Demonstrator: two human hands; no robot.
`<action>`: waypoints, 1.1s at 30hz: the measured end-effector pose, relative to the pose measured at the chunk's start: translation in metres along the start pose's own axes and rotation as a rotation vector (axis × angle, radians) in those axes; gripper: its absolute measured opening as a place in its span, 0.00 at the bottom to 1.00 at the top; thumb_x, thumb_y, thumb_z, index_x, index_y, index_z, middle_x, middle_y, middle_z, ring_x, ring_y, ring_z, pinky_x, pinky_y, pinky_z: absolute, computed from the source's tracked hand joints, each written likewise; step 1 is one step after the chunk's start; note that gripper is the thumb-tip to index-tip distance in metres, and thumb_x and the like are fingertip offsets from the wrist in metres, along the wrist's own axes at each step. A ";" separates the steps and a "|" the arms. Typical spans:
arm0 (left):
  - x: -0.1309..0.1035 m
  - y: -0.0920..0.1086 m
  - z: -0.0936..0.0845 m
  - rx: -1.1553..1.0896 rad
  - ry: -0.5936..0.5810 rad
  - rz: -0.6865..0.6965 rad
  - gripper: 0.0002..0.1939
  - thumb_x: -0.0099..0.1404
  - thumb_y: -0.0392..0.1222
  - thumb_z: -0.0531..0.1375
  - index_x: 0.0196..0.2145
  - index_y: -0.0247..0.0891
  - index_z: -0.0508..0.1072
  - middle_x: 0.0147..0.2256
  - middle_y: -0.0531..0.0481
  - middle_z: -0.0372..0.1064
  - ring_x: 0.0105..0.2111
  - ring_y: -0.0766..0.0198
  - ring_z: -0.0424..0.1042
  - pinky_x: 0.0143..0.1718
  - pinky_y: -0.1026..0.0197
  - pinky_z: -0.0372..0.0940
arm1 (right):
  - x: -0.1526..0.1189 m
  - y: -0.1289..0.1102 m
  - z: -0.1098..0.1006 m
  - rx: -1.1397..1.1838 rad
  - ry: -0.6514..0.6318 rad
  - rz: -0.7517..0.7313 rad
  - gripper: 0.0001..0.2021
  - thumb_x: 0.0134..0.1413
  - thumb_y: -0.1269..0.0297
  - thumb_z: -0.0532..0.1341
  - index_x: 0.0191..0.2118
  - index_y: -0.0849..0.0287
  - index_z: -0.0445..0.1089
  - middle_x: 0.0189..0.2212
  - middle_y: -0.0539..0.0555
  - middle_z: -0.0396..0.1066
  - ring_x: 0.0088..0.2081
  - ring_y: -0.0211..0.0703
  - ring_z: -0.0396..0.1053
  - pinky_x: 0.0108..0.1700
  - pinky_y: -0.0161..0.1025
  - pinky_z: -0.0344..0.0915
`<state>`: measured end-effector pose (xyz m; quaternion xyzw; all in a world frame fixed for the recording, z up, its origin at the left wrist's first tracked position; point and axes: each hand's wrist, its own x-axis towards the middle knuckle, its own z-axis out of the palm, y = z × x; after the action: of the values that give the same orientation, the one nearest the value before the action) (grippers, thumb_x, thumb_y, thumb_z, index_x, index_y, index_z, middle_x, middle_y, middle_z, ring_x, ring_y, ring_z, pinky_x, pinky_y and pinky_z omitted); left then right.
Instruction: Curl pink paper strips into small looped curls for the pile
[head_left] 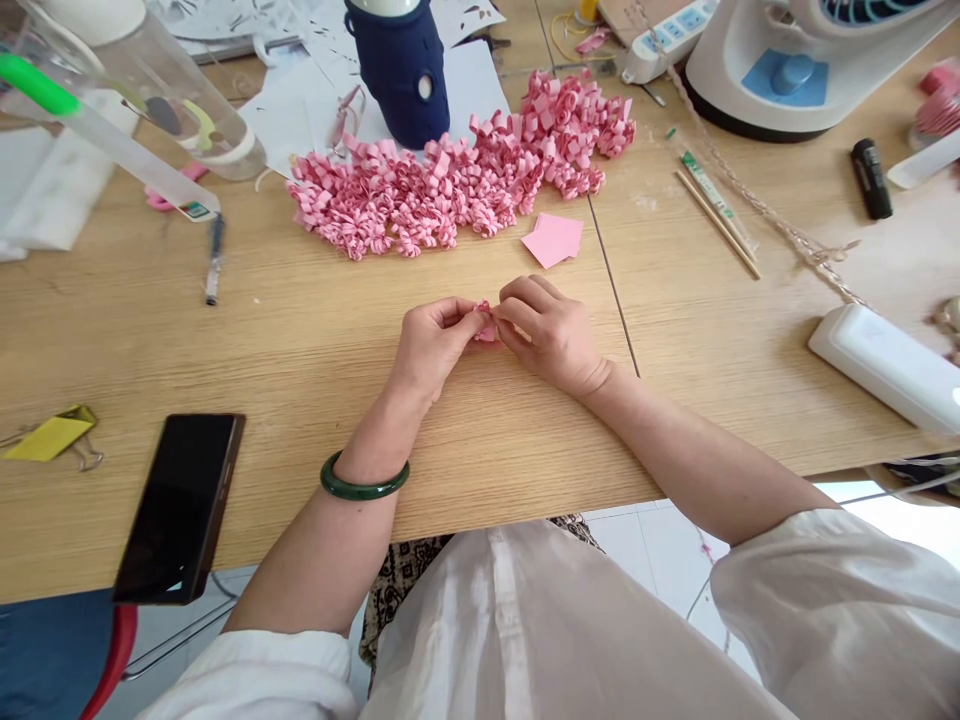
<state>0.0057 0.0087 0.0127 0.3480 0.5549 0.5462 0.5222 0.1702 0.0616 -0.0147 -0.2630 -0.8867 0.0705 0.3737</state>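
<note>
Between my two hands, just above the wooden table, is a small pink curled paper flower [486, 326]. My left hand [437, 343] pinches it between thumb and fingers, with a dark green bangle [365, 480] on that wrist. My right hand [545, 325] has its fingertips closed at the flower's right side; what lies inside them is hidden. Beyond my hands lie pink paper pieces [553, 241], flat and overlapping. Behind those stretches a long heap of pink curled paper flowers [420, 200].
A navy tumbler [401, 75] stands behind the heap, near white papers. To the left are a clear bottle [187, 100], a pen [215, 262], a binder clip [67, 435] and a phone [180, 505]. On the right sit a fan base [780, 75], wooden sticks [718, 222], a marker [871, 180] and cords.
</note>
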 end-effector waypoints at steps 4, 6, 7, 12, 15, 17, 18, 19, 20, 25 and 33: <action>0.001 -0.002 -0.001 -0.056 0.000 0.020 0.09 0.57 0.38 0.72 0.24 0.35 0.78 0.24 0.52 0.73 0.28 0.69 0.72 0.35 0.65 0.74 | -0.001 0.001 0.000 -0.015 -0.010 -0.025 0.15 0.78 0.64 0.52 0.38 0.57 0.71 0.40 0.57 0.75 0.40 0.44 0.68 0.40 0.42 0.65; 0.002 -0.002 -0.002 -0.090 0.005 0.030 0.06 0.57 0.36 0.71 0.25 0.34 0.79 0.25 0.52 0.74 0.28 0.69 0.73 0.35 0.65 0.74 | -0.001 0.001 -0.001 -0.028 -0.005 -0.043 0.14 0.78 0.65 0.52 0.42 0.57 0.74 0.42 0.58 0.76 0.42 0.44 0.70 0.41 0.41 0.67; 0.002 -0.002 -0.003 -0.102 0.007 0.034 0.05 0.56 0.36 0.71 0.26 0.34 0.79 0.25 0.51 0.75 0.28 0.69 0.73 0.35 0.65 0.74 | -0.001 0.001 -0.001 -0.034 -0.003 -0.048 0.14 0.78 0.66 0.52 0.44 0.58 0.75 0.44 0.58 0.76 0.43 0.44 0.71 0.41 0.41 0.68; 0.004 -0.003 -0.004 -0.115 0.007 0.082 0.07 0.55 0.38 0.73 0.27 0.34 0.79 0.26 0.53 0.74 0.29 0.69 0.72 0.37 0.64 0.76 | -0.004 0.002 -0.001 -0.030 -0.023 -0.018 0.16 0.75 0.72 0.51 0.52 0.56 0.77 0.48 0.58 0.77 0.48 0.45 0.73 0.46 0.41 0.71; 0.006 -0.006 -0.004 -0.070 0.033 0.136 0.08 0.56 0.40 0.72 0.26 0.35 0.79 0.26 0.53 0.73 0.28 0.69 0.72 0.35 0.64 0.75 | -0.005 0.002 0.002 0.036 0.017 0.023 0.20 0.71 0.78 0.51 0.54 0.56 0.77 0.48 0.58 0.78 0.50 0.46 0.74 0.49 0.42 0.73; 0.007 -0.009 -0.004 -0.011 0.065 0.187 0.08 0.57 0.41 0.72 0.27 0.36 0.79 0.26 0.54 0.73 0.28 0.69 0.72 0.34 0.65 0.75 | -0.005 0.000 0.003 0.112 0.057 0.046 0.18 0.70 0.77 0.52 0.53 0.57 0.77 0.48 0.58 0.78 0.50 0.45 0.75 0.51 0.43 0.73; 0.007 -0.010 -0.005 0.023 0.077 0.217 0.07 0.58 0.42 0.71 0.28 0.36 0.80 0.26 0.54 0.74 0.28 0.69 0.72 0.34 0.65 0.75 | -0.004 -0.001 0.004 0.160 0.071 0.068 0.16 0.71 0.76 0.53 0.52 0.57 0.78 0.48 0.58 0.78 0.50 0.45 0.75 0.51 0.43 0.74; 0.007 -0.011 -0.005 0.056 0.082 0.247 0.07 0.58 0.42 0.71 0.28 0.36 0.80 0.26 0.53 0.75 0.28 0.69 0.73 0.35 0.65 0.74 | -0.003 -0.003 0.004 0.214 0.078 0.100 0.14 0.72 0.73 0.54 0.50 0.58 0.78 0.47 0.58 0.77 0.48 0.44 0.76 0.49 0.42 0.74; 0.007 -0.012 -0.004 0.086 0.077 0.274 0.07 0.59 0.42 0.71 0.29 0.36 0.80 0.27 0.53 0.76 0.28 0.69 0.74 0.35 0.66 0.74 | -0.002 -0.004 0.004 0.270 0.082 0.144 0.12 0.73 0.70 0.56 0.48 0.58 0.78 0.46 0.58 0.77 0.46 0.43 0.76 0.46 0.41 0.75; 0.005 -0.013 -0.003 0.177 0.006 0.340 0.07 0.60 0.41 0.71 0.30 0.37 0.80 0.29 0.53 0.79 0.29 0.68 0.77 0.35 0.67 0.73 | 0.001 -0.010 0.005 0.425 0.118 0.337 0.07 0.70 0.65 0.61 0.41 0.59 0.75 0.38 0.53 0.75 0.37 0.38 0.73 0.36 0.35 0.73; 0.003 -0.015 -0.001 0.180 0.006 0.350 0.15 0.60 0.51 0.74 0.32 0.37 0.81 0.30 0.50 0.80 0.30 0.65 0.79 0.37 0.65 0.75 | 0.000 -0.013 0.004 0.315 0.111 0.407 0.07 0.67 0.67 0.63 0.34 0.58 0.72 0.34 0.52 0.74 0.34 0.39 0.72 0.36 0.38 0.70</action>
<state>0.0068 0.0089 -0.0024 0.4826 0.5343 0.5778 0.3844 0.1616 0.0505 -0.0133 -0.3779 -0.7718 0.2666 0.4363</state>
